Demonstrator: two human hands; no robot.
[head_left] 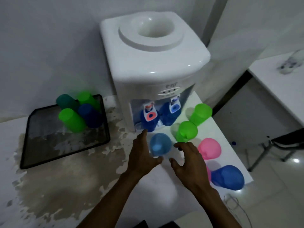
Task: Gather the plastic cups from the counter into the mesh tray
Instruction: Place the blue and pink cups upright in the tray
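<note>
Both my hands were out over the counter (54,181), spread either side of one light blue cup (160,144), which stood upside down just in front of the dispenser (153,63). My left hand (143,158) had fingers straight and apart, thumb near the cup's near edge, holding nothing; whether the palm touched the cup I could not tell. My right hand (190,163) was spread too, fingers curled a little, empty. Count in the mesh tray (65,148), far left: four cups, two bright green (70,120) (86,97), one dark teal (65,101), one dark blue (89,115), all upside down, bunched at the tray's far right corner. Tray was black, rectangular, rounded corners, fine see-through mesh. Still on the counter, right side: two green cups (186,131) (200,113), one pink cup (209,148), one dark blue cup (227,179) near the right edge, plus a sliver of another pink one (209,172) behind my right wrist. Two more blue cups (148,123) (169,115) sat under the dispenser taps. All cups were smooth, translucent plastic, tapered round shape. Dispenser was glossy white plastic, boxy, round well on top. Counter was white with a patchy brown peeling surface on the left.
</note>
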